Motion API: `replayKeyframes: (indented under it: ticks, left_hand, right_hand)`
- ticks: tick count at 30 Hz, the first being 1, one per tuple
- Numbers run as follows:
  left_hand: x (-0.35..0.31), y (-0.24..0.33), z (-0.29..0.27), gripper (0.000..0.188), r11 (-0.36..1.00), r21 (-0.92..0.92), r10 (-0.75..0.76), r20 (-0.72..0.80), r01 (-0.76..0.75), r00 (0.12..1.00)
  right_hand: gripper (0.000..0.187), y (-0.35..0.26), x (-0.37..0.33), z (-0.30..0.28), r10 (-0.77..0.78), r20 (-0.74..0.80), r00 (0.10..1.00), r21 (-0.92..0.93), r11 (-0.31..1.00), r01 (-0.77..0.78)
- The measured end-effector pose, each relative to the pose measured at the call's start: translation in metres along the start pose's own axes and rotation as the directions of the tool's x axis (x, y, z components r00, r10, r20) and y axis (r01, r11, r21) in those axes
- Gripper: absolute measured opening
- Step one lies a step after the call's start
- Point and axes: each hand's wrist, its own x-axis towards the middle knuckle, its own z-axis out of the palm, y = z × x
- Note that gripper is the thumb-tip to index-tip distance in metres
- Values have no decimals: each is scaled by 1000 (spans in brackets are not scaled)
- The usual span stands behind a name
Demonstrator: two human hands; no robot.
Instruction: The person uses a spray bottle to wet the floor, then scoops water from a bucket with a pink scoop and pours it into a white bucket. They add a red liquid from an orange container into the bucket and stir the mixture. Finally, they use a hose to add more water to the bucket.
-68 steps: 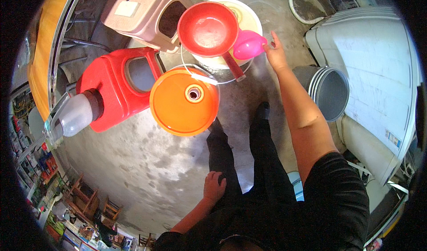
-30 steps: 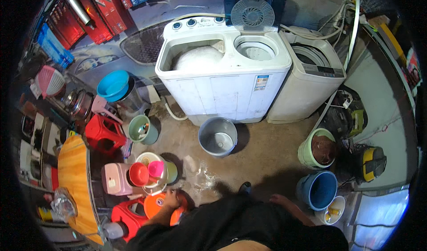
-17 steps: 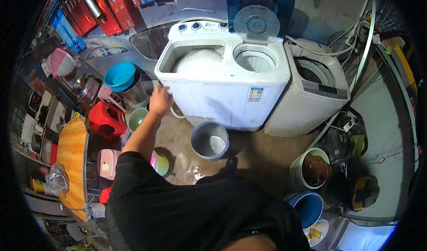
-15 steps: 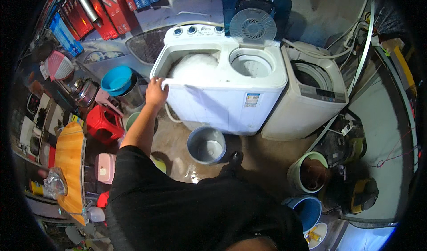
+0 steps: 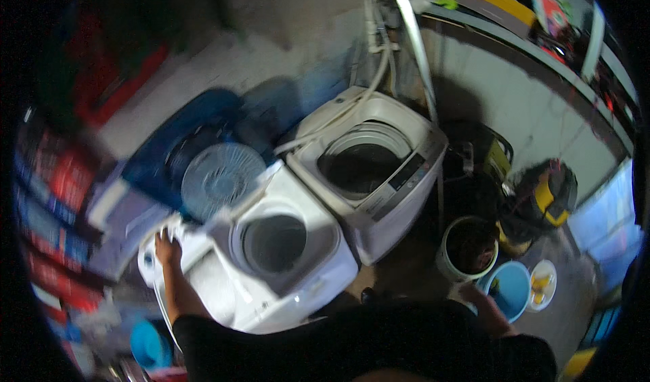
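The white twin-tub washing machine [image 5: 318, 274] stands before me, its dark blue lid [image 5: 159, 142] raised. Over its control panel, my left hand [image 5: 168, 248] curls its fingers round the spot of a control knob, which they hide; another dark knob [image 5: 149, 260] shows beside it. White stuff [image 5: 215, 294], perhaps suds, fills the wash tub. The round spin tub [image 5: 274, 243] is uncovered, with a clear ribbed disc [image 5: 223, 179] behind it. My right hand [image 5: 479, 302] hangs low by the light blue bucket [image 5: 520, 284]; its fingers are smeared by motion.
A second, top-loading washing machine [image 5: 365, 159] adjoins on the right, with a grey hose [image 5: 345, 115] across its back. Right of it are a pale bucket [image 5: 447, 263] with dark contents, a white basin [image 5: 550, 301] and a yellow-black machine [image 5: 552, 206]. A blue basin [image 5: 147, 341] sits lower left.
My left hand has moved from the washing machine's front left corner to its control panel. The view has swung right, and my right hand has come into it beside the blue bucket.
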Motion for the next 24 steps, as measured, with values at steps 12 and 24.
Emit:
replayKeyframes:
  ticks: [12, 24]
  left_hand:
    - [111, 1, 74, 63, 936, 351, -74, 303, -39, 950]
    - [138, -28, -24, 52, 868, 223, 482, -161, -444, 861]
  right_hand:
    - [26, -14, 67, -23, -339, 290, 895, -286, 862, 419]
    - [17, 118, 84, 96, -192, 123, 974, 47, 981, 187]
